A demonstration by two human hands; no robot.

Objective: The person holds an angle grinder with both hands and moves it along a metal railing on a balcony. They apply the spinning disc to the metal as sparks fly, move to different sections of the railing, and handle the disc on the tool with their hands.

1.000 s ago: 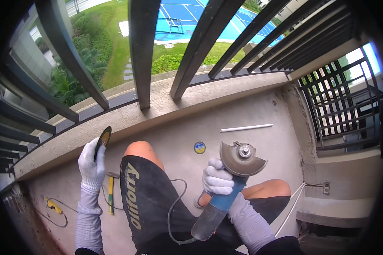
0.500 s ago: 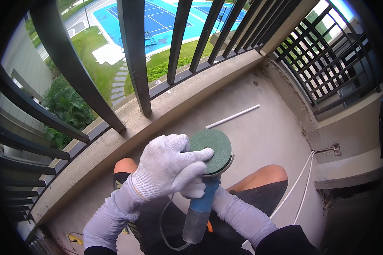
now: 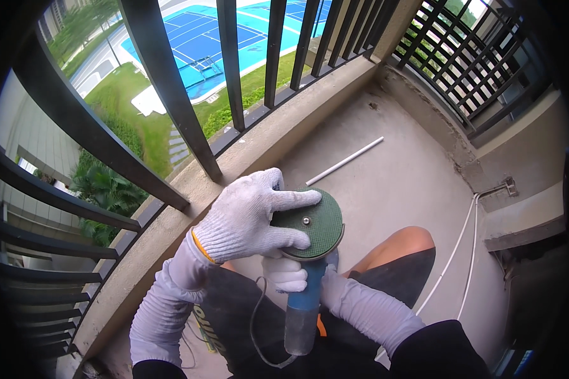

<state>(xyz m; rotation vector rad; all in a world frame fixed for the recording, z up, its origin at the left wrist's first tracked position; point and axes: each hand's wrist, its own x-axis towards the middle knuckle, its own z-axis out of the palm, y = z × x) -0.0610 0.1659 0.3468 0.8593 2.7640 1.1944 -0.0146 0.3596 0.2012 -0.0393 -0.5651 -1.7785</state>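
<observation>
A blue angle grinder (image 3: 302, 303) with a dark lower end stands upright before me, its green disc (image 3: 325, 218) facing up. In the disc's centre shows a small metal spindle (image 3: 306, 221). My left hand (image 3: 246, 215), in a white knitted glove, rests on the disc; index finger and thumb lie spread on its face, either side of the spindle, while the other fingers curl at its far left edge. From behind, my right hand (image 3: 286, 276) wraps the grinder's body below the disc, mostly hidden; its gloved fingers come round the left side. A dark cord (image 3: 253, 328) loops at the grinder's lower end.
Dark railing bars (image 3: 231, 69) rise from a concrete ledge (image 3: 259, 142) ahead and left. A white pipe (image 3: 344, 161) lies on the balcony floor beyond the disc. At right, white cables (image 3: 446, 271) run down from the wall. My bent legs flank the grinder.
My left index finger has moved off the disc's centre toward its far edge, and the thumb now lies on the disc. The spindle has come into sight. The head view has shifted.
</observation>
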